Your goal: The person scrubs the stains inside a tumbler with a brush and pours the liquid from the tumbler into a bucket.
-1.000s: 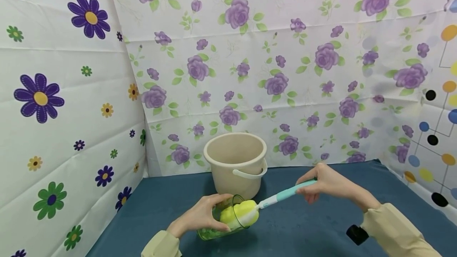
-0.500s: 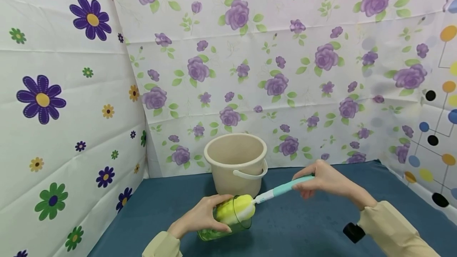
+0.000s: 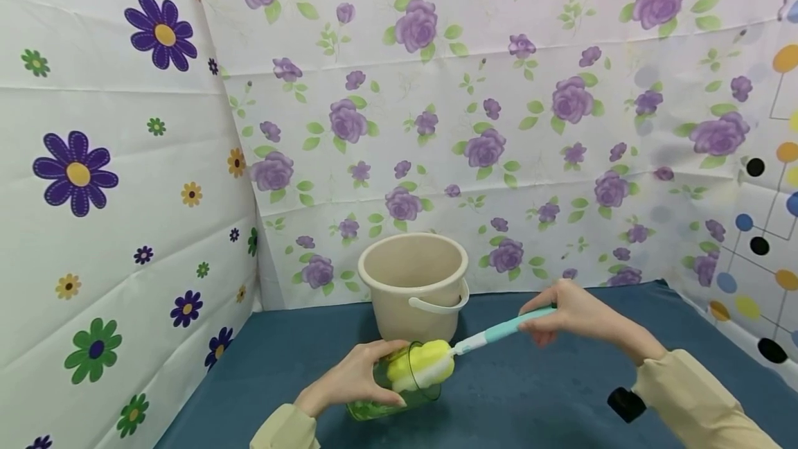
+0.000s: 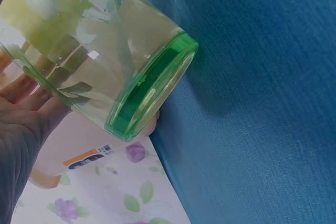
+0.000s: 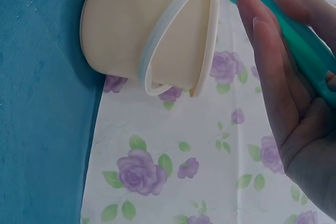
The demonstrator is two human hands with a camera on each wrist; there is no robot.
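Bottle brush (image 3: 472, 343) slanted between both hands, yellow-and-white sponge head (image 3: 441, 360) partway into the mouth of a translucent green tumbler (image 3: 419, 395): front portion behind the clear wall, rear portion out past the rim. Tumbler tipped well over, mouth toward the right hand (image 3: 564, 314), base low and leftward near the blue cloth (image 3: 530, 393); as to contact between base and cloth, cannot tell.

Brush's long axis running from the tumbler mouth up and rightward in the head view, close to the tumbler's own lengthwise line but a touch steeper. Key relation, by judgement: this near-alignment, with a shift along the turquoise handle (image 3: 517, 324) meaning deeper in or farther out, and a shift across it meaning pressure on the wall.

Left hand (image 3: 349, 376) much the nearer to the sponge head, just leftward of it, fingers and thumb wrapped around the tumbler's outside. Right hand at the far end of the brush, well apart from the tumbler, handle pinched between thumb and fingers. Behind the tumbler, upright on the cloth, a cream bucket (image 3: 414, 324) with its carry handle (image 3: 436, 308) hanging down.
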